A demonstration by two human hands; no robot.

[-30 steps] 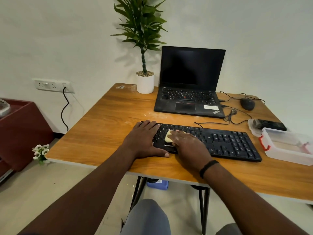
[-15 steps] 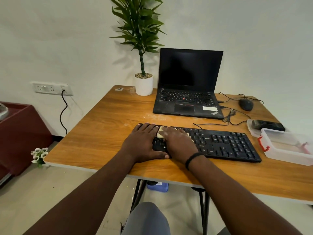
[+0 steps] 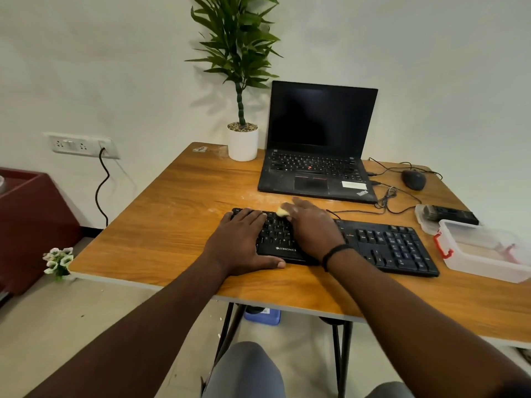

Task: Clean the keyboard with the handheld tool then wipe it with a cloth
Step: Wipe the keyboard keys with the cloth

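Hands flat | left hand (image 3: 240, 239) steadies keyboard (image 3: 388, 247) | right hand (image 3: 313, 225) presses cloth (image 3: 282, 211)

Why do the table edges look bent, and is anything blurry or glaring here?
Head view: the wide-angle lens bows the table edges and stretches the forearms near the frame bottom; light is soft and even, with a faint plant shadow on the wall; the laptop screen is dark with no glare; the right hand on the keyboard looks slightly soft.

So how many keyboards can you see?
2. A black keyboard under both hands at the table's near edge, and the laptop has its own, behind it by the plant pot. None seem hidden.
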